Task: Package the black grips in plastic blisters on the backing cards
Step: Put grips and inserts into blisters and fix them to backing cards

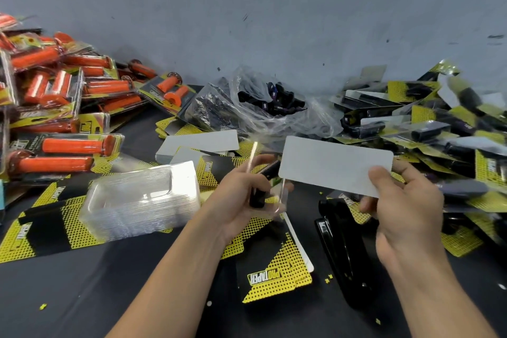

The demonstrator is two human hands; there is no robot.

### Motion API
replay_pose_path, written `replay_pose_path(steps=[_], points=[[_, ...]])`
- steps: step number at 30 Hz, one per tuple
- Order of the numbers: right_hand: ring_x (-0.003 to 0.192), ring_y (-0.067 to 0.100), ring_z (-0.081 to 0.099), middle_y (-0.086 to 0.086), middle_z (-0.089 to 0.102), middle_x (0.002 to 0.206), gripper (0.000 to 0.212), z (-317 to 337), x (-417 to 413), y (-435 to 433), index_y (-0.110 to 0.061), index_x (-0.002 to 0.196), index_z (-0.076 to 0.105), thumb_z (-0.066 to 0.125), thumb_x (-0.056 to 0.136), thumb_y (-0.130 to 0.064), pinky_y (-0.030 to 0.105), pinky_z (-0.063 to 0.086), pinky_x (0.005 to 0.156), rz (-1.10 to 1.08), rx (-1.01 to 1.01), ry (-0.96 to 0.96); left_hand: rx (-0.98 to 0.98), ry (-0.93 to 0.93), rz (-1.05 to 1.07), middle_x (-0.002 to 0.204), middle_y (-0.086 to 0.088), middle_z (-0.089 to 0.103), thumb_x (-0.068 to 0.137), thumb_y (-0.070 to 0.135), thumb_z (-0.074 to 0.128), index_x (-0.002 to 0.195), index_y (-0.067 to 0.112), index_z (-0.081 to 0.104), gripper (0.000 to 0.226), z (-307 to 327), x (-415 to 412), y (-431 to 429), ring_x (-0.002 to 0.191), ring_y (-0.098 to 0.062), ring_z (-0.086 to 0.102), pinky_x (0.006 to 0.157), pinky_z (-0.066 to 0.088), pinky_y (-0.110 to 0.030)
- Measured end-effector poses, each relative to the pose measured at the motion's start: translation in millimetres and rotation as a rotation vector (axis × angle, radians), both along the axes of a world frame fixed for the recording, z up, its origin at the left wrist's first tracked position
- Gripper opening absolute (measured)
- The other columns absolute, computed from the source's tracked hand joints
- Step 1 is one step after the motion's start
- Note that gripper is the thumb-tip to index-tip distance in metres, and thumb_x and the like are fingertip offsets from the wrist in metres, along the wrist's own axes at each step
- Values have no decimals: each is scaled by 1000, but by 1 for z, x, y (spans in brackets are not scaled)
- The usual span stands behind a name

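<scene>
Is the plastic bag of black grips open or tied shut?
Open: the plastic bag has its mouth gaping wide, and the black grips show uncovered inside.

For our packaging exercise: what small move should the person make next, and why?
Probably bring the card in the right hand flat against the blister that the left hand holds with a black grip inside: the two are not yet joined.

Grip, blister and card, seen from my station.
I see one black grip [258, 196] held together with a clear blister [281, 200] in the left hand [236, 200], up off the table. The right hand [406, 208] pinches a backing card [334, 166] just beside them, blank white side towards me. Loose grips [274, 104] fill a clear bag [247, 85] by the wall. A stack of blisters [142, 200] lies left, and printed cards [274, 277] lie flat below.
</scene>
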State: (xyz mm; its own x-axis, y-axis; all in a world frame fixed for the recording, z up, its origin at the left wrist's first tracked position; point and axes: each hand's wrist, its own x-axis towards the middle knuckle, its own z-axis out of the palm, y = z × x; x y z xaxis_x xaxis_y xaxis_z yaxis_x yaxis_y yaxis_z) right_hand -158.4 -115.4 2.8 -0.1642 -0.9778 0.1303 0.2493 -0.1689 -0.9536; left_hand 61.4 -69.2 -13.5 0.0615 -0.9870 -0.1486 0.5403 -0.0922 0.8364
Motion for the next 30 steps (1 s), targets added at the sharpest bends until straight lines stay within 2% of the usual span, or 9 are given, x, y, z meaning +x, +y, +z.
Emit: replay_pose_path(steps=[3, 6, 10, 12, 15, 19, 25, 28, 30], points=[[36, 10, 43, -3, 79, 87, 12, -3, -8, -8, -19, 99, 69, 61, 102, -11, 18, 36, 36, -4, 13, -22, -53, -148, -132, 128, -13, 72, 69, -11, 56, 126, 21, 73, 68, 1, 1, 3, 116, -38, 71, 59, 62, -38], [36, 10, 44, 0, 78, 85, 12, -5, -11, -9, -20, 96, 69, 64, 100, -10, 20, 36, 36, -2, -37, 18, -111, -390, -160, 126, 0, 74, 68, -10, 58, 126, 36, 73, 75, 1, -2, 5, 117, -25, 72, 72, 64, -40], [55, 5, 65, 0, 77, 79, 27, -2, -10, -4, -28, 88, 75, 78, 85, -2, 18, 48, 48, 88, -201, 163, -197, -629, -77, 131, 21, 68, 69, -12, 68, 127, 49, 68, 84, 4, -8, 5, 122, -1, 62, 78, 65, -45], [72, 11, 75, 1, 79, 85, 28, 1, -8, -2, -26, 86, 79, 80, 81, 2, 20, 56, 58, 173, -212, 143, -205, -648, -112, 134, 15, 67, 75, -17, 66, 125, 47, 70, 82, 4, -13, 5, 129, -12, 58, 76, 65, -47], [70, 6, 73, -2, 79, 81, 21, 1, -4, 0, -17, 85, 78, 79, 80, 4, 15, 52, 55, 225, -150, 23, -192, -686, -137, 130, 3, 69, 78, -20, 63, 129, 36, 70, 76, 4, -18, 7, 123, -26, 63, 77, 65, -53], [80, 9, 76, -7, 80, 88, 16, 0, -10, -7, -19, 88, 78, 78, 86, -3, 17, 55, 60, 44, -24, -73, -252, -742, -150, 125, 6, 74, 75, -24, 62, 131, 26, 71, 76, 8, -21, 10, 120, -15, 66, 75, 65, -45], [84, 15, 77, -3, 80, 92, 20, 1, -14, -6, -20, 96, 77, 76, 86, -2, 30, 58, 70, 200, -75, 310, -286, -814, -211, 117, -7, 74, 78, -20, 66, 142, 22, 64, 77, 6, -16, 8, 89, -13, 71, 72, 59, -29], [88, 18, 77, 2, 80, 97, 23, 0, -17, -8, -17, 105, 75, 73, 89, 0, 32, 59, 73, 311, -7, 248, -305, -830, -228, 123, 3, 73, 79, -11, 65, 146, 19, 59, 74, 7, -12, 10, 104, -9, 71, 82, 55, -19], [83, 17, 76, 6, 80, 97, 20, 1, -23, -11, -12, 105, 75, 71, 90, 0, 27, 56, 63, 407, 39, 214, -317, -854, -224, 133, 5, 71, 78, -6, 67, 149, 20, 57, 76, 8, -11, 11, 123, -10, 65, 96, 52, -18]])
